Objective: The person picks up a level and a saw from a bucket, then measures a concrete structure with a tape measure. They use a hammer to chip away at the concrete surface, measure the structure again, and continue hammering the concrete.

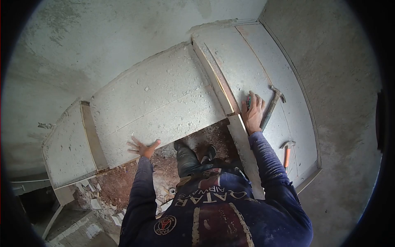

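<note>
My left hand (144, 148) lies with its fingers spread on the front edge of a dusty grey slab (164, 99). My right hand (253, 113) rests on the raised slab (230, 53) to the right, its fingers curled over a small dark and teal object (248, 101). Most of that object is hidden under the hand, so its kind cannot be made out. Right beside this hand lies a claw hammer (271, 106) with a dark handle. Nearer to me on the same slab is a second claw hammer (287, 154) with an orange handle.
A narrow upright panel (222, 86) forms a step between the two slabs. Another raised slab (68, 144) stands at the left. Broken pieces (96, 203) litter the reddish floor (119, 183) below. Grey plastered walls (135, 33) enclose the back and right side.
</note>
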`<state>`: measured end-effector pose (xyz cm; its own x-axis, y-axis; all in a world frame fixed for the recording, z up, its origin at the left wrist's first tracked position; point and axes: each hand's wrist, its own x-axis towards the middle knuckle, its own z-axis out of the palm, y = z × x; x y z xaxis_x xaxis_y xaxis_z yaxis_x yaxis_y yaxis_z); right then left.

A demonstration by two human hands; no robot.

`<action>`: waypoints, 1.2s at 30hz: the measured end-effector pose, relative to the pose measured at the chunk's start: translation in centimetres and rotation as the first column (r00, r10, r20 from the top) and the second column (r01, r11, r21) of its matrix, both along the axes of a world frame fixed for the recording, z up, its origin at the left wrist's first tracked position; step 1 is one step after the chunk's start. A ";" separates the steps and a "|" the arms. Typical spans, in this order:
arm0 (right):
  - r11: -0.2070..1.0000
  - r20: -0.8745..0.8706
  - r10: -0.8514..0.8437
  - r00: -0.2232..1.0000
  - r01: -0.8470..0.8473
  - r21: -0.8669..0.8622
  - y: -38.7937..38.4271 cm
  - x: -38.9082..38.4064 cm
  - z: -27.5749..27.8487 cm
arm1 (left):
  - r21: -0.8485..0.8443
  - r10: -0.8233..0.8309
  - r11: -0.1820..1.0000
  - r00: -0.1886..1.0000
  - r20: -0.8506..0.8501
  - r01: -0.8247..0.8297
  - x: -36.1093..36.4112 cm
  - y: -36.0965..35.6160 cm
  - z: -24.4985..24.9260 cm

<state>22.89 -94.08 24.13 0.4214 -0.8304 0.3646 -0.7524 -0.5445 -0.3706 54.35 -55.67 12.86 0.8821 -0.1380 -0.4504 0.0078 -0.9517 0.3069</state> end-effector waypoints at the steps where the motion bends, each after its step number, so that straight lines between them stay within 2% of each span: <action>1: 1.000 -0.001 -0.002 1.000 0.002 0.001 0.0 0.0 0.0 | 0.001 -0.002 1.000 1.000 -0.001 0.002 0.1 0.0 -0.3; 7: 1.000 -0.021 -0.015 1.000 0.015 0.002 0.0 0.0 0.0 | 0.001 0.010 1.000 1.000 0.028 -0.010 0.2 0.3 -1.1; 10: 1.000 -0.015 -0.006 1.000 0.005 -0.009 -0.1 0.0 -0.2 | -0.017 0.044 0.999 0.999 -0.009 -0.044 -0.1 -0.1 0.5; 16: 1.000 -0.011 -0.008 1.000 0.008 -0.010 0.0 0.0 -0.1 | 0.014 -0.022 1.000 0.999 0.041 0.021 0.1 0.4 -0.6; 21: 1.000 0.001 -0.010 1.000 0.010 0.005 0.0 0.0 0.1 | -0.040 -0.014 0.999 0.999 0.052 0.016 0.0 0.5 -0.4; 36: 1.000 0.003 -0.005 1.000 0.005 0.024 -0.1 -0.1 -0.3 | -0.038 -0.019 0.999 0.999 0.041 0.021 0.3 0.3 -0.2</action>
